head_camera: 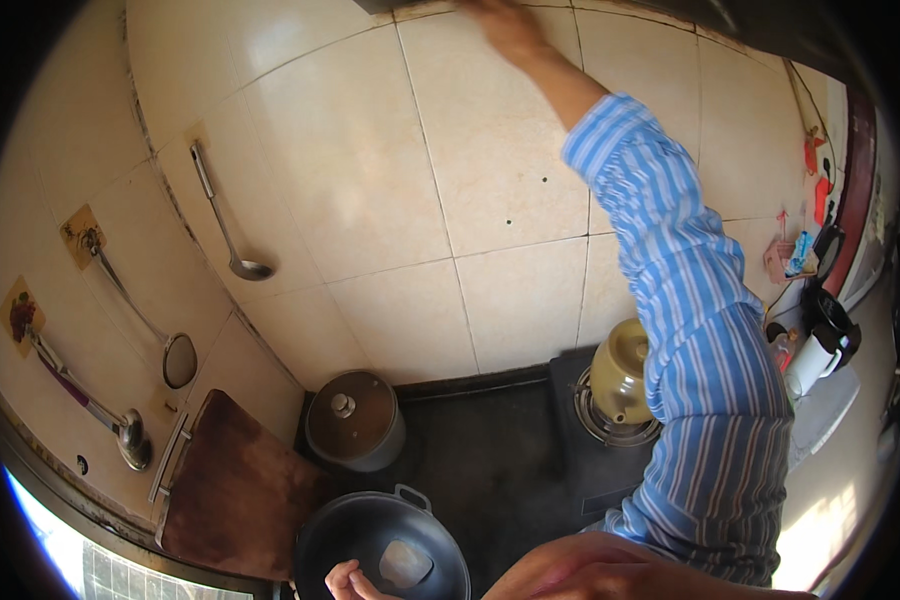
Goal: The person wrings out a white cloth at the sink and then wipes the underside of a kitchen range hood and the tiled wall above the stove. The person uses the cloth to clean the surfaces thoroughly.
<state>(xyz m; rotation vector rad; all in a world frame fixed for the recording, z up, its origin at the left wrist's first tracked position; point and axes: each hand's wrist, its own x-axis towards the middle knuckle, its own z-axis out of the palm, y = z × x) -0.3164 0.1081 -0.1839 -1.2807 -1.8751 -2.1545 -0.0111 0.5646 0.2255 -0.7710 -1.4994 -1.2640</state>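
Note:
High up at the top edge of the view, my right hand point(506, 34) reaches to the underside of a dark range hood point(727, 26). It is blurred and its fingertips are cut off. A blue striped sleeve covers most of that arm. Only a few bent fingers of my left hand point(356, 581) show at the bottom edge, in front of a dark wok point(439, 544). Whether they touch the wok is unclear. Inside the wok is a pale patch point(406, 564); I cannot tell if it is an object or light.
A kettle point(619, 371) sits on the gas stove point(570, 442), partly behind my sleeve. A lidded pot point(356, 424) stands near the tiled wall, beside a leaning brown board point(232, 495). A ladle point(229, 232) and a strainer point(179, 360) hang there. A white jug point(814, 365) stands right.

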